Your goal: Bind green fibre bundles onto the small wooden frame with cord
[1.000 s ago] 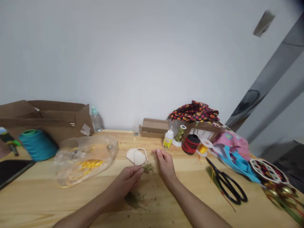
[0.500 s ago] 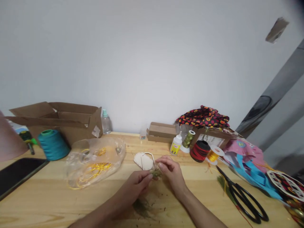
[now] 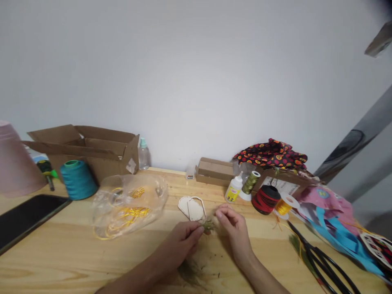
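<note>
Your left hand (image 3: pixel 183 239) pinches a small green tuft (image 3: pixel 208 224) between thumb and fingers, near the middle of the tabletop (image 3: pixel 61 261), just in front of the wooden cutouts (image 3: pixel 192 207). Your right hand (image 3: pixel 234 228) is curled just beside the tuft; I cannot tell if it grips it. The tuft looks very light, soft and loose, and probably sheds: green bits (image 3: pixel 190 271) lie toward the near edge. Hold it gently where the strands gather.

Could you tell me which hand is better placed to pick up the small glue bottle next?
Probably the right hand: it looks empty and lies nearer the glue bottle, which stands behind it to the right. The left hand is pinching the green tuft.
</note>
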`<action>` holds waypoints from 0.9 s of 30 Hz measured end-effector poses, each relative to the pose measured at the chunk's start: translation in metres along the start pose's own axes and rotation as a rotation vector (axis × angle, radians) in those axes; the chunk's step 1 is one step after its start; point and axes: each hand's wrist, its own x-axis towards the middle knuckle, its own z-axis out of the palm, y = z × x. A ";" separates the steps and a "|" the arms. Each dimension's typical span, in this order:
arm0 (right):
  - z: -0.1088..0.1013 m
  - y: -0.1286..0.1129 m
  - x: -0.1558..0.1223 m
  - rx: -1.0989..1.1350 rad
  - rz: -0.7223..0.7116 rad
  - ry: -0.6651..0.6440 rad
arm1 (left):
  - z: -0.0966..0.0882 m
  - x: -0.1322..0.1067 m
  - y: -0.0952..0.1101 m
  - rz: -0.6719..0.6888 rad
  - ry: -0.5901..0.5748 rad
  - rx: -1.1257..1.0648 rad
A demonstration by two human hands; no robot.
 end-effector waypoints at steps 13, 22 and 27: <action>0.008 0.004 -0.003 -0.023 -0.008 -0.084 | 0.000 0.002 -0.002 0.012 -0.005 0.033; 0.003 0.007 0.002 -0.067 0.004 -0.021 | -0.001 0.002 -0.002 0.002 -0.009 -0.043; -0.002 0.002 0.002 -0.091 -0.028 0.027 | -0.005 0.005 -0.001 -0.043 0.033 -0.134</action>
